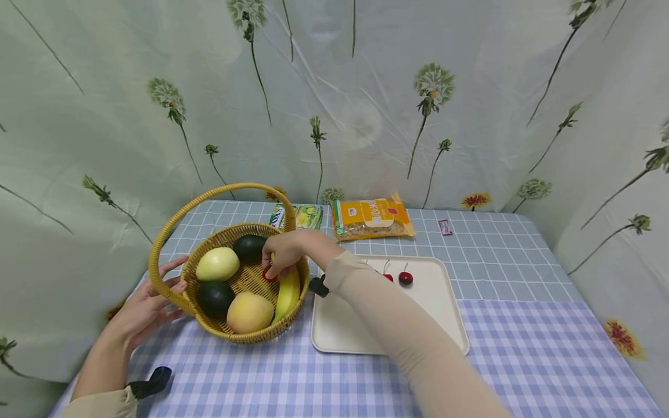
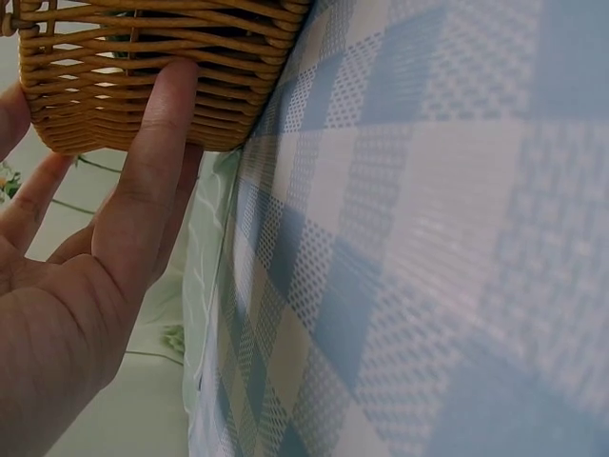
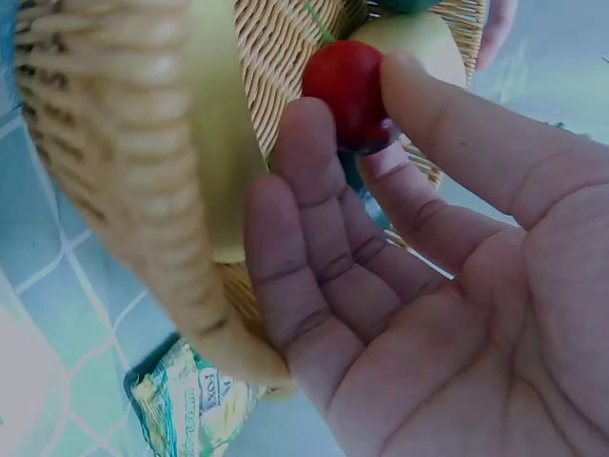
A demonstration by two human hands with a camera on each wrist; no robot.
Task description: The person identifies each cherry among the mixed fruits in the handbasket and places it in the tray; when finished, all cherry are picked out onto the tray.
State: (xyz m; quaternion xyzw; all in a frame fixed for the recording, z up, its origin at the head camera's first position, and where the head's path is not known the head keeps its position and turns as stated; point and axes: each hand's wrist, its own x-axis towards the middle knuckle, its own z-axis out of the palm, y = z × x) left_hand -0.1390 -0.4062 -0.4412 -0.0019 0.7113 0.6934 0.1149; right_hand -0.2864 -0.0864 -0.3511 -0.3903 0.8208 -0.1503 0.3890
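My right hand (image 1: 287,251) reaches inside the wicker basket (image 1: 250,338) and pinches a red cherry (image 3: 344,90) between thumb and fingertips. A green stem shows on the cherry in the right wrist view. Around it in the basket lie a banana (image 1: 287,294), a peach (image 1: 250,312), a pale yellow-green fruit (image 1: 218,264) and two dark green fruits, one at the back (image 1: 250,249) and one at the left (image 1: 215,298). My left hand (image 1: 142,310) rests against the basket's left side, fingers extended along the weave below the handle.
Right of the basket, a cream tray (image 1: 345,339) holds cherries (image 1: 405,278), partly hidden by my right forearm. Behind stand a green FOX'S packet (image 1: 308,215) and an orange bag (image 1: 372,219). A small pink packet (image 1: 445,227) lies back right. The basket's tall handle (image 1: 177,216) arches overhead.
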